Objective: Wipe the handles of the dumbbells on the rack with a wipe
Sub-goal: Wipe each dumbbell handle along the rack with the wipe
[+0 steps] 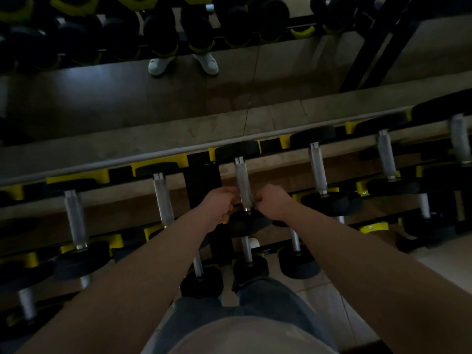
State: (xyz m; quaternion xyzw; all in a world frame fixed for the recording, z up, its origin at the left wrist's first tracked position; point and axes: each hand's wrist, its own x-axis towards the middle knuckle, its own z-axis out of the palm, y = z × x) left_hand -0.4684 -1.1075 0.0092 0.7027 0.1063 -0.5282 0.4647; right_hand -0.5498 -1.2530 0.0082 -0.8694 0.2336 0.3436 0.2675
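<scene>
A dumbbell rack [158, 163] with yellow cradles runs across the view and holds black-headed dumbbells with silver knurled handles. Both my hands meet at the near end of the middle dumbbell handle [241, 178]. My left hand [221, 201] sits on its left side and my right hand [273, 201] on its right, fingers curled in against the metal. The light is dim and I cannot make out a wipe in either hand. Neighbouring handles [162, 198] [318, 168] stand bare on either side.
A lower tier holds more dumbbells [200, 279] near my knees. Behind the rack a mirror [178, 98] reflects the floor, white shoes and more weights. Light floor tiles [434, 254] lie at the right.
</scene>
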